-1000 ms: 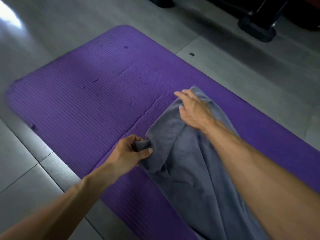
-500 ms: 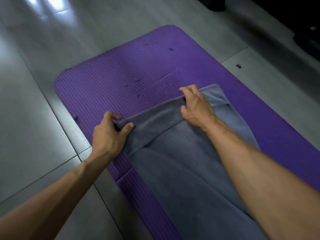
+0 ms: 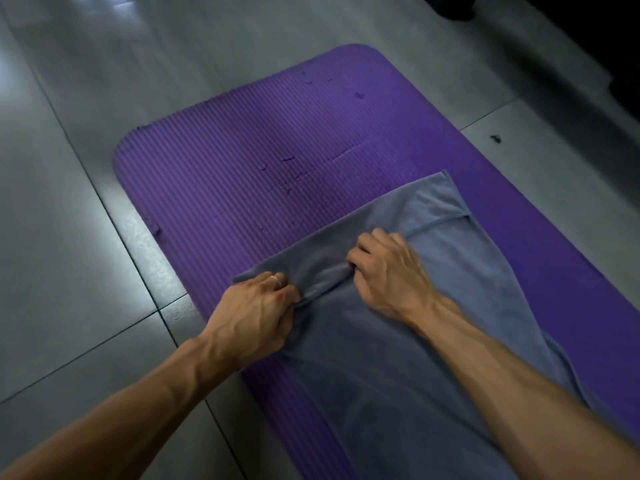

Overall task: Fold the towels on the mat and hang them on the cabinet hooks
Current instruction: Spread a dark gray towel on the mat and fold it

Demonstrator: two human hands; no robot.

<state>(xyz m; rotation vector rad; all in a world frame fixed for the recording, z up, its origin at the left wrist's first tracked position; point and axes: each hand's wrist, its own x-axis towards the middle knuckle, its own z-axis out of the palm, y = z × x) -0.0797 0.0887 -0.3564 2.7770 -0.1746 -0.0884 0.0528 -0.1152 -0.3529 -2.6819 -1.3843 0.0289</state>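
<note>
Grey towel [image 3: 398,358] is lying on the purple mat [image 3: 242,174], covering the mat's near-right part and running off the near edge of the view. Its far end is sitting folded back as a band across the towel, from a corner at the near left to a far corner at the right; a hem line is showing on the far-right part. Left hand [image 3: 256,313] is gripping the band near its left corner, fingers curled into the cloth, a ring [image 3: 276,279] showing on one finger. Right hand [image 3: 388,271] is sitting just right of the left hand, knuckles up, fingers curled and bunching the cloth between the two hands; a small ridge of fabric is rising there. Both forearms are reaching in from the near edge, the right one lying over the towel. Mat is lying diagonally on a grey tiled floor [image 3: 69,237], its rounded far-left corners showing, ribbed surface bare on the far and left side with a few small dents and scuffs. A small dark speck [image 3: 496,138] is sitting on the floor to the far right of the mat. Dark shapes are filling the far-right corner, too dim to identify.
</note>
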